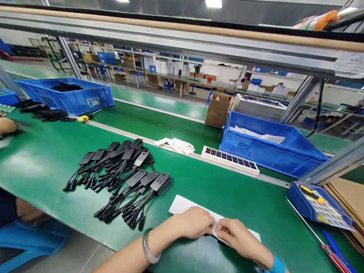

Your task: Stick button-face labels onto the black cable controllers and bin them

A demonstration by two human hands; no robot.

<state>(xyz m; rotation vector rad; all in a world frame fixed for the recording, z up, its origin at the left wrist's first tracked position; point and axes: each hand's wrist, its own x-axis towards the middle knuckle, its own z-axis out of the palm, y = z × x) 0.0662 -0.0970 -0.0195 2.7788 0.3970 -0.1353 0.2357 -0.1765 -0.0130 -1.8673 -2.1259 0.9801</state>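
Observation:
My left hand [196, 222] and my right hand [237, 235] meet over a white sheet of paper [183, 204] near the front of the green bench. Fingers on both hands are closed in a pinch. Between and below the fingertips a bit of something dark shows; most of it is hidden. To the left lies a pile of black cable units [138, 178], each a flat black case with short leads ending in black connectors. Beyond my hands, a white strip with black square pieces [230, 159] rests along the metal rail.
A white glove [181, 145] lies on the rail. Blue bins [273, 153] stand behind. At right are a small blue tray [317, 206], a screwdriver [332, 259] and cardboard sheets [361, 207]. A co-worker's hand [0, 125] works at far left, near black parts [47, 112].

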